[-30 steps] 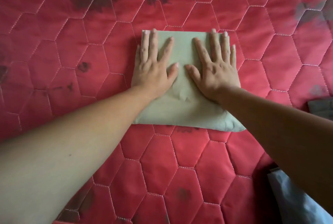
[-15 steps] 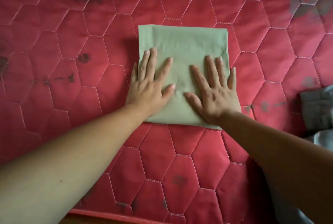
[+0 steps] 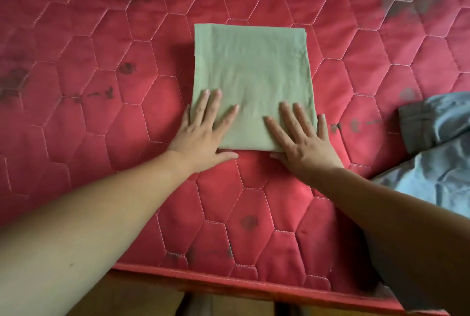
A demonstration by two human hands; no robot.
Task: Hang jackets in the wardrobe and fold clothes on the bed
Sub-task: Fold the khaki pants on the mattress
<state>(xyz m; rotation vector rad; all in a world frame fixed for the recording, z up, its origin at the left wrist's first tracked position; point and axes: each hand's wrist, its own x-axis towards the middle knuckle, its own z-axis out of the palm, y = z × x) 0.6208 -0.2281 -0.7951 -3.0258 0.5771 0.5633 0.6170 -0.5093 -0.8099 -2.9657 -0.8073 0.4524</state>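
Spotter: Both of your hands sit nearer to you than a second ago. Then they covered the far half of the folded green cloth (image 3: 251, 68); now they cover only its near edge, and most of the cloth lies bare beyond your fingertips.

Logger: Noted. Grip?

Spotter: None. Your left hand (image 3: 203, 132) lies flat, fingers straight and spread over the cloth's near left corner. Its thumb rests on the red mattress (image 3: 101, 117), just off the near edge. Your right hand (image 3: 305, 142) is just as flat on the near right corner, little finger past the cloth's right side, thumb on the mattress. Neither hand pinches or curls round anything.

Logger: Cloth position?

Spotter: Flat on the mattress, mid-frame, a neat rectangle, lightly creased. Stacked layers show at its far right corner.

Logger: Surroundings?

Spotter: Pale blue garment (image 3: 442, 170) crumpled at the right edge of view, well apart from the cloth. A grey cuff-like end (image 3: 417, 130) points toward the cloth. The mattress is quilted in hexagons and has dark stains. The mattress's near border (image 3: 229, 280) shows at the bottom of view, with brown floor (image 3: 142, 300) below it.
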